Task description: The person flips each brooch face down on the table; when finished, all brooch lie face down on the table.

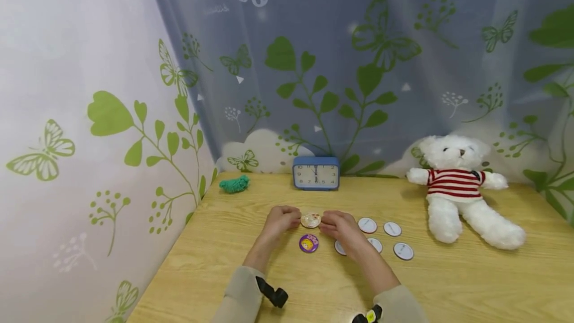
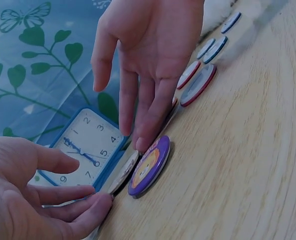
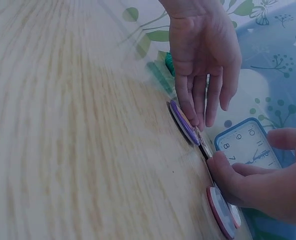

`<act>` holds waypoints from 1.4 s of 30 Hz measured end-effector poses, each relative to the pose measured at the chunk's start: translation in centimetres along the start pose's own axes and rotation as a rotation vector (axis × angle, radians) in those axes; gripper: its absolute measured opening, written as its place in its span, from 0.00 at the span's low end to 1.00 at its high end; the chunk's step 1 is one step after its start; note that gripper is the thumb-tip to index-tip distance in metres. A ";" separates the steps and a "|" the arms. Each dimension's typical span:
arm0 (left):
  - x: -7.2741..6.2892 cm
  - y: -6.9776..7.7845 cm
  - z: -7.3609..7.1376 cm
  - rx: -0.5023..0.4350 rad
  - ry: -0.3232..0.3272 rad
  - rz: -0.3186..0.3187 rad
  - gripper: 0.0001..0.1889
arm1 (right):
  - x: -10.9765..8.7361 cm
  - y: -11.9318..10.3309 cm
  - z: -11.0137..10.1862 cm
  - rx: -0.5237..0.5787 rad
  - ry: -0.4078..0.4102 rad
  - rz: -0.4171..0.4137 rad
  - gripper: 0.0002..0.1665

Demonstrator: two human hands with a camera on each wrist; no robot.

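A round cream badge [image 1: 311, 220] with a pale, reddish-marked picture lies face up on the wooden table. My left hand [image 1: 280, 219] has its extended fingertips right at the badge's left edge. From the opposite side, my right hand [image 1: 343, 226] reaches down with its fingertips by the right edge; its thumb stands apart from the fingers in the left wrist view. Just nearer to me lies a purple badge [image 1: 309, 243] with a yellow cartoon figure, untouched by either hand. In the right wrist view the cream badge is mostly hidden behind fingers and the purple badge [image 3: 183, 123].
Several round badges with plain white sides up, such as this white badge [image 1: 403, 250], lie to the right, one partly behind my right hand. A blue clock [image 1: 316, 174] stands at the back, with a green bundle [image 1: 234, 184] left of it. A white teddy bear [image 1: 458, 183] sits right.
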State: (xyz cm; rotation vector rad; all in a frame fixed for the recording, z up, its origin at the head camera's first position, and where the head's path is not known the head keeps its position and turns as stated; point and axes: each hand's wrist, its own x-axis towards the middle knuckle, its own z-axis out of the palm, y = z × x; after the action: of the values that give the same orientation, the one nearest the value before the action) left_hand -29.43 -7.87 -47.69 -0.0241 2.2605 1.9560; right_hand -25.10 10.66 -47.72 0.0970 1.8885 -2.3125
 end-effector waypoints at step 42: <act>0.4 -1.0 0.8 -0.117 0.076 0.089 0.12 | 0.8 0.4 0.7 0.085 0.085 -0.041 0.24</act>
State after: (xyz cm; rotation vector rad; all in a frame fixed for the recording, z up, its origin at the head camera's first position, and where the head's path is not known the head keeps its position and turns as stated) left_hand -29.59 -7.23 -48.87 -0.0119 2.2263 2.1668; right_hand -25.80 9.81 -48.06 0.1703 1.8467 -2.4541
